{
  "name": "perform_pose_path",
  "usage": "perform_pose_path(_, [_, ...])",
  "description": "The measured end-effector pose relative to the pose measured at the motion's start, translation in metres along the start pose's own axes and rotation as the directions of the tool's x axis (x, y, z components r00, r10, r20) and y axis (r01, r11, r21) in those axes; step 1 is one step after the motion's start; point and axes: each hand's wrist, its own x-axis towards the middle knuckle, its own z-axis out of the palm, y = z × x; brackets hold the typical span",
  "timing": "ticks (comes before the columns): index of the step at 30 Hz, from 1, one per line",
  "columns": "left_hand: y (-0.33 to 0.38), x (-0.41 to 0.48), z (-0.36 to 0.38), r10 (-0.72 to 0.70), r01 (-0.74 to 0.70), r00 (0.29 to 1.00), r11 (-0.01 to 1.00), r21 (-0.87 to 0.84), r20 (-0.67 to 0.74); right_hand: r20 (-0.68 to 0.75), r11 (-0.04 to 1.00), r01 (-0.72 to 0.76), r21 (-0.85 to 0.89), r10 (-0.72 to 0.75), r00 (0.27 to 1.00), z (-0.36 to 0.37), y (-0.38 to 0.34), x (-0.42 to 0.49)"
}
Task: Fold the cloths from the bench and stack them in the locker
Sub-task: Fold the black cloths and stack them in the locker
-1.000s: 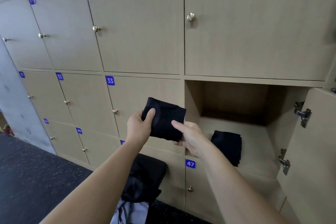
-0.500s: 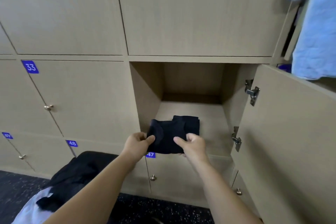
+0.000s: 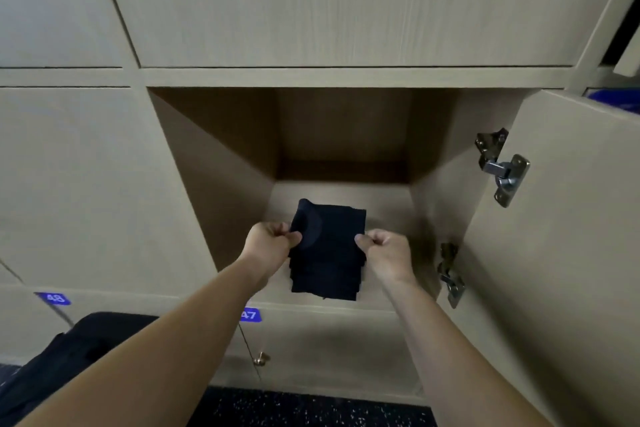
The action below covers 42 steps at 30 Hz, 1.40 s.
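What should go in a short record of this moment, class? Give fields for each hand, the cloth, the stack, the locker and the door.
locker: open
door: stands open on the right
stack: black folded cloths on the locker floor, near the front
folded cloth: black, over the stack
left hand: pinches the folded cloth's left edge
right hand: pinches its right edge

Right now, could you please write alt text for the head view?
A left hand and a right hand pinch a folded black cloth over a stack of cloths inside an open locker, its door open to the right.
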Motion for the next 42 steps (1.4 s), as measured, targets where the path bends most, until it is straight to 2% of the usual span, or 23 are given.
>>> perform_pose_path(6, [0.003, 0.045, 0.011, 0.015, -0.015, 1.0, 1.0, -0.009, 0.01, 0.005, 1.0, -0.005, -0.001, 0.005, 1.0, 0.0, -0.009, 0.039])
perform_pose_path(15, [-0.035, 0.051, 0.019, -0.036, 0.037, 0.999, 0.999, -0.036, 0.04, 0.008, 0.998, -0.042, -0.036, 0.043, 0.999, 0.016, 0.032, 0.053])
perform_pose_path(22, [-0.051, 0.06, 0.026, -0.049, 0.049, 0.999, 0.995, -0.086, 0.0, -0.09, 1.0, -0.013, 0.004, 0.013, 0.996, 0.023, 0.05, 0.05])
perform_pose_path(24, [-0.056, 0.066, 0.027, -0.053, 0.053, 0.999, 0.997, -0.049, -0.009, -0.111, 1.0, 0.0, 0.002, 0.0, 0.994, 0.024, 0.052, 0.048])
perform_pose_path(27, [-0.061, 0.068, 0.029, -0.044, 0.046, 0.999, 0.996, 0.072, -0.026, -0.157, 0.993, 0.038, -0.108, -0.055, 0.986, 0.024, 0.05, 0.044])
perform_pose_path(29, [-0.058, 0.065, 0.029, 0.008, 0.0, 0.999, 0.986, 0.164, -0.048, -0.203, 0.948, 0.106, -0.301, -0.172, 0.964, 0.023, 0.043, 0.04])
perform_pose_path(31, [-0.054, 0.062, 0.029, 0.174, -0.135, 0.982, 0.917, 0.375, -0.072, -0.16, 0.787, 0.265, -0.557, -0.415, 0.896, 0.023, 0.037, 0.036])
perform_pose_path(33, [-0.049, 0.06, 0.031, 0.378, -0.297, 0.926, 0.731, 0.614, -0.003, -0.006, 0.589, 0.438, -0.679, -0.601, 0.799, 0.024, 0.034, 0.037])
perform_pose_path(35, [-0.045, 0.061, 0.036, 0.446, -0.421, 0.879, 0.559, 0.715, 0.168, 0.159, 0.52, 0.497, -0.695, -0.562, 0.812, 0.026, 0.033, 0.039])
perform_pose_path(37, [-0.045, 0.063, 0.042, 0.383, -0.468, 0.872, 0.467, 0.751, 0.305, 0.267, 0.538, 0.468, -0.701, -0.41, 0.872, 0.027, 0.036, 0.04])
perform_pose_path(39, [-0.049, 0.067, 0.043, 0.275, -0.46, 0.885, 0.406, 0.789, 0.375, 0.307, 0.551, 0.43, -0.715, -0.306, 0.901, 0.025, 0.042, 0.041])
perform_pose_path(42, [-0.06, 0.072, 0.04, 0.159, -0.434, 0.901, 0.39, 0.812, 0.404, 0.327, 0.557, 0.42, -0.717, -0.263, 0.907, 0.025, 0.046, 0.038])
